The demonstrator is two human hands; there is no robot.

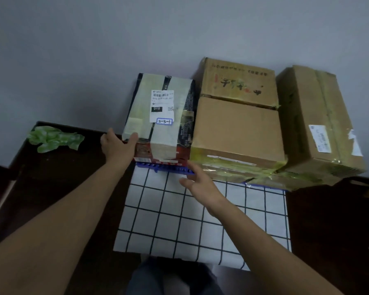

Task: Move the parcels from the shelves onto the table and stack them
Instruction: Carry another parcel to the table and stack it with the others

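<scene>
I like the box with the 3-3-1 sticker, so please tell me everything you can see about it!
The dark parcel is a flat black and red box wrapped in wide yellowish tape strips. On top are a white shipping label with a barcode and a small blue-edged sticker reading 3-3-1. It lies flat on a blue base, its right side against a brown carton. The left hand holds its near left corner, thumb on top. The right hand is open by its front right corner.

wall (94, 50): plain grey; table (328, 220): dark; cloth (168, 220): white, black grid
</scene>
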